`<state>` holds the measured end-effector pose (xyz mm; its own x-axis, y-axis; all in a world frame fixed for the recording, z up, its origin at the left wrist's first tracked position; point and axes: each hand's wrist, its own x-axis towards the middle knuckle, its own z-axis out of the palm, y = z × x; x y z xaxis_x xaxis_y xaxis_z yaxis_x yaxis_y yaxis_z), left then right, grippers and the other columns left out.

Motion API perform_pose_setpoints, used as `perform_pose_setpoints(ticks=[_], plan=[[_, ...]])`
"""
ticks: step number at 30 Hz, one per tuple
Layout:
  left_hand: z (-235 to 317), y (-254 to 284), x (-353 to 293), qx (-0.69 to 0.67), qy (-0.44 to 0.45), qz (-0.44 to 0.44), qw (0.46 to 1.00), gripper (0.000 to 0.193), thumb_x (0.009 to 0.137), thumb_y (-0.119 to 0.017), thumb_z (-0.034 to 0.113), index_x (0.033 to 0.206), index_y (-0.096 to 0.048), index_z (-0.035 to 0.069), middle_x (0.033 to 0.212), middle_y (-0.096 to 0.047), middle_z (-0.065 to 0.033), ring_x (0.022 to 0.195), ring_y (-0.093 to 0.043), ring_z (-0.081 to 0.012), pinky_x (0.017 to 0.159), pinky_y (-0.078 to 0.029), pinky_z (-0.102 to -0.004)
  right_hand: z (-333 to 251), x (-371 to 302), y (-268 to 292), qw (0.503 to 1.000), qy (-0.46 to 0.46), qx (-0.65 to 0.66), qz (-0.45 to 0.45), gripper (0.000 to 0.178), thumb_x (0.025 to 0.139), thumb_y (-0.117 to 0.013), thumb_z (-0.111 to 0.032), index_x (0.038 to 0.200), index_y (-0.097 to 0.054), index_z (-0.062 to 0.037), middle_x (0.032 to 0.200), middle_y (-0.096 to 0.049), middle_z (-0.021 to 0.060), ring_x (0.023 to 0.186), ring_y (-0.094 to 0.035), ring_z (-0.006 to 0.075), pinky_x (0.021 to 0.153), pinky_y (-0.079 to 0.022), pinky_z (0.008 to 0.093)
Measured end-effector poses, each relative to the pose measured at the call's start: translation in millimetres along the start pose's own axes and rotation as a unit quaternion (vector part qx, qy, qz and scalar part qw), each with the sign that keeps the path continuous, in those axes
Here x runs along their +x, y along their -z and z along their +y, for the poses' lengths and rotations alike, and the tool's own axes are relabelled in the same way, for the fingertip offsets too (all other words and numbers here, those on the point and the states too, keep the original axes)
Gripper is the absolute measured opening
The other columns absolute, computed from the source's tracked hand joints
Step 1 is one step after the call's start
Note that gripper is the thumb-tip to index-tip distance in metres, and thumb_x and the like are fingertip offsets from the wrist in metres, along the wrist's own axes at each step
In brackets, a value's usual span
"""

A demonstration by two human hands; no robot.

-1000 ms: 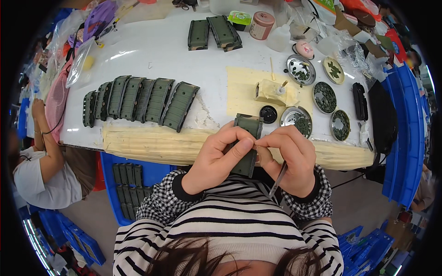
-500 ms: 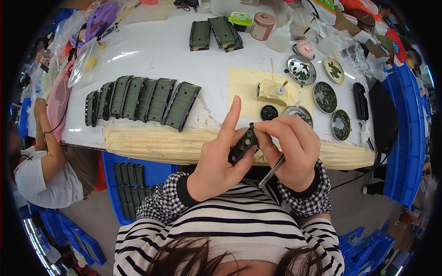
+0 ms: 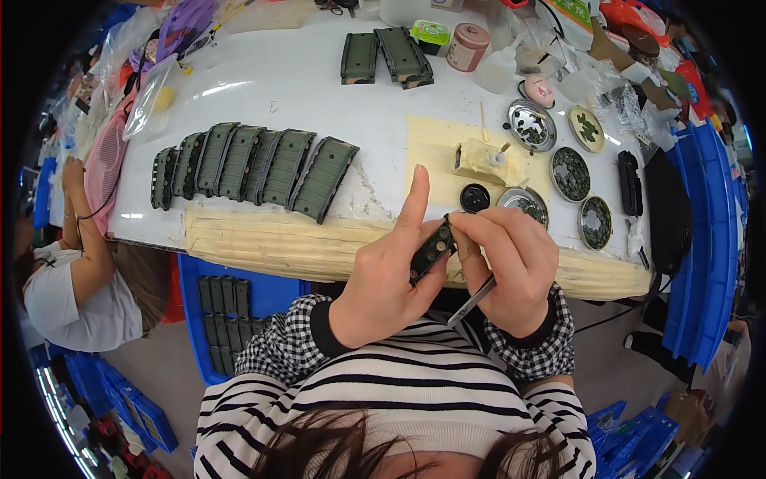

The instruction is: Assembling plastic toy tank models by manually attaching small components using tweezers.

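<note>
While one dark green ribbed piece (image 3: 431, 254) is being worked above the near edge of the table (image 3: 263, 88), plenty of its kind lie around it. The left hand (image 3: 388, 267) grasps this piece between the thumb and the curled fingers, its index finger pointing up and free; the piece is tilted so that an end with small round spots faces up. The right hand (image 3: 515, 267) meets its upper end with thumb and forefinger, while its lower fingers keep hold of a thin metal tool (image 3: 472, 302), which slants down out of the grip. Whether a tiny part sits at those fingertips cannot be told.

As for progress, this piece looks unfinished, since both hands are busy on it. A leaning row of similar pieces (image 3: 325, 180) stands to the left on the table, two more pieces (image 3: 359, 57) lie at the back, and others (image 3: 223, 331) are ranked in a blue crate (image 3: 279, 270) below. Which of these groups is done and which is waiting, the view does not settle. The round dishes to the right hold many small green bits (image 3: 571, 172), so supplies seem far from used up.
</note>
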<state>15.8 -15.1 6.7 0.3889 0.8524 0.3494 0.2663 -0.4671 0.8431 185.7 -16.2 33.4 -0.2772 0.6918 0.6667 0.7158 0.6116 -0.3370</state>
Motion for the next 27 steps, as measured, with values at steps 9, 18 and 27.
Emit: perform_pose_setpoints(ticks=[9,18,27], plan=[[-0.3,0.0,1.9,0.021,-0.019,0.001,1.0,0.086,0.078,-0.065,-0.005,0.149,-0.017,-0.006,0.096,-0.068,-0.0194,0.076,-0.067,-0.0303,0.069,-0.053,-0.0332,1.3,-4.0,2.6,1.0,0.021,0.004,-0.023,0.032,0.068,-0.072,-0.004,0.099,-0.068,0.0005,0.084,-0.063,0.0088,0.063,-0.059,0.0198,0.053,-0.044,0.0282],[-14.4,2.0,4.8,-0.172,0.046,-0.031,0.984,0.062,0.086,-0.061,-0.003,0.142,-0.034,0.0,0.116,-0.062,-0.0174,0.09,-0.067,-0.0199,0.079,-0.054,-0.031,8.1,1.6,17.3,0.991,-0.103,0.076,0.029,0.028,0.076,-0.074,-0.003,0.103,-0.068,-0.0007,0.084,-0.061,0.0111,0.066,-0.059,0.0188,0.055,-0.044,0.0279],[-18.6,8.7,10.8,-0.639,0.3,-0.061,0.705,0.042,0.101,-0.049,0.02,0.138,-0.038,0.005,0.111,-0.062,-0.0139,0.083,-0.067,-0.0163,0.075,-0.058,-0.0306,63.4,13.0,3.8,0.973,-0.229,0.004,0.004,0.02,0.079,-0.067,0.001,0.099,-0.069,-0.0016,0.079,-0.056,0.0059,0.063,-0.049,0.0118,0.052,-0.035,0.0251]])
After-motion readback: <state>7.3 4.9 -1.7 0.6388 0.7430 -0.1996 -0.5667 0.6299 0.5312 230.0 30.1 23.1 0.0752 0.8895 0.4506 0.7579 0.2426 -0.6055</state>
